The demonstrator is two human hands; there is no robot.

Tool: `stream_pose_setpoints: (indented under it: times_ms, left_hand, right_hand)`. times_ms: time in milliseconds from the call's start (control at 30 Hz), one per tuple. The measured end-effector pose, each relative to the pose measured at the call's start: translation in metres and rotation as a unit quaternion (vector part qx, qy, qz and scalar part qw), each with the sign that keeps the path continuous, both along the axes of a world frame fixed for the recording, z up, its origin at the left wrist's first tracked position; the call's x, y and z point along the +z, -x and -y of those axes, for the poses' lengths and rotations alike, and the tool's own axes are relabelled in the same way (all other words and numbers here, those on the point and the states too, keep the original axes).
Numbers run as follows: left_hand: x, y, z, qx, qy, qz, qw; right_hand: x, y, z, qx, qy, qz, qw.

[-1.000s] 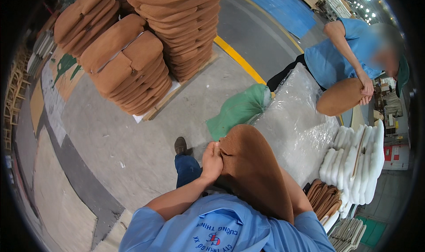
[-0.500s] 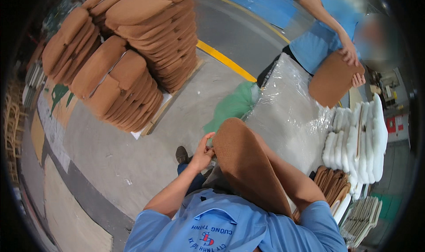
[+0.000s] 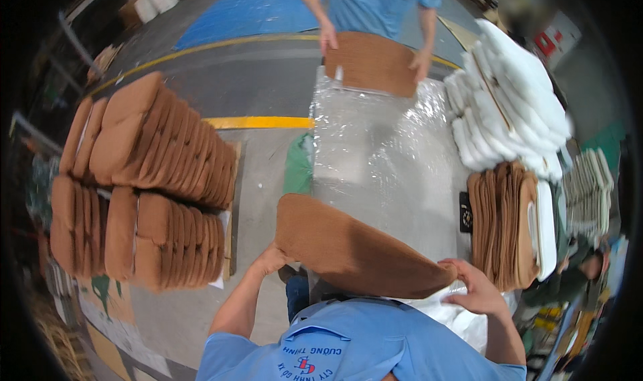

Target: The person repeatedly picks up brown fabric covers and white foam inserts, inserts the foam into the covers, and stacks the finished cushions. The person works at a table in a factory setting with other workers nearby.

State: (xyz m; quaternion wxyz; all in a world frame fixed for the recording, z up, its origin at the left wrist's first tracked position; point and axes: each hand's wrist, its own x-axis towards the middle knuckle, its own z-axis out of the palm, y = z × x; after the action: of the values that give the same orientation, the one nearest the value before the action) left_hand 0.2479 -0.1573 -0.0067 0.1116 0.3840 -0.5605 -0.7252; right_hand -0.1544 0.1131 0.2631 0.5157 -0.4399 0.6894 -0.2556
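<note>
A brown fabric cushion (image 3: pixel 348 247) with rounded ends is held across the front of my body, tilted and slightly bowed. My left hand (image 3: pixel 272 258) grips its left end, and the fingers are partly hidden behind the fabric. At the lower right end, my right hand (image 3: pixel 477 288) has its fingertips on the cushion's corner, with the thumb apart below. Beyond the cushion lies a table covered in clear plastic (image 3: pixel 382 160). Across it, a co-worker's two hands hold another brown piece (image 3: pixel 372 63) upright at the far edge.
Tall stacks of brown cushions (image 3: pixel 164 140) stand on a pallet at the left. Along the table's right side are folded brown covers (image 3: pixel 499 227) and a pile of white padding (image 3: pixel 509 100). A green bag (image 3: pixel 298 167) hangs at the table's left edge.
My view has turned right. The cushion has swung from steep to nearly crosswise, and my right hand now shows at its right end. The co-worker's piece now appears straight ahead.
</note>
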Motion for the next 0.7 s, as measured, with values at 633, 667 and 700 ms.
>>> stream_pose_setpoints:
  times_ms: [633,667,700]
  left_hand:
    - [-0.002,0.055,0.068,-0.308,0.063,0.133,0.94]
    - [0.001,0.058,0.065,-0.305,0.053,0.109,0.945]
    - [0.005,0.064,0.064,-0.303,0.041,0.086,0.948]
  right_hand:
    - [-0.032,-0.04,0.036,-0.331,0.172,-0.304,0.876]
    - [-0.032,-0.039,0.034,-0.343,0.095,-0.301,0.885]
    - [-0.033,-0.048,0.026,-0.378,0.108,-0.277,0.877]
